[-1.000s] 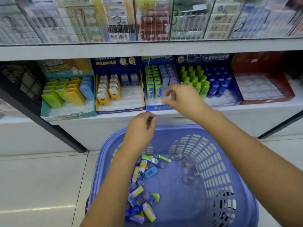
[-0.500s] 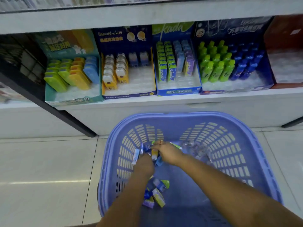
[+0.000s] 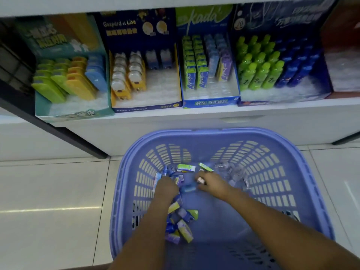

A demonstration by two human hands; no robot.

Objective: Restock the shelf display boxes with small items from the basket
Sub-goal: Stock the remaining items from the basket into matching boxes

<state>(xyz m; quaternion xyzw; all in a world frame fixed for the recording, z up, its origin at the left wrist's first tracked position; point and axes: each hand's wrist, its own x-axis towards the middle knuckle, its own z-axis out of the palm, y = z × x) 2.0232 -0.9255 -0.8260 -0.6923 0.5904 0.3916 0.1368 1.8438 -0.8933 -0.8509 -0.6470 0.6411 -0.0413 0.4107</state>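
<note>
While left hand [image 3: 166,189], right hand [image 3: 213,184] touch items [image 3: 184,168] — each grip unclear; basket [image 3: 263,162] walls apart.

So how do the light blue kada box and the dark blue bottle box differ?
The light blue kada box holds flat green, blue and purple packs; the dark blue bottle box holds green and blue bottles. The kada box is narrower than the bottle box. Both show empty front slots.

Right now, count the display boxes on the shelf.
5, left to right: teal box, navy box, blue kada box, dark blue bottle box, red box cut off at the right edge. More may sit outside the frame.
</note>
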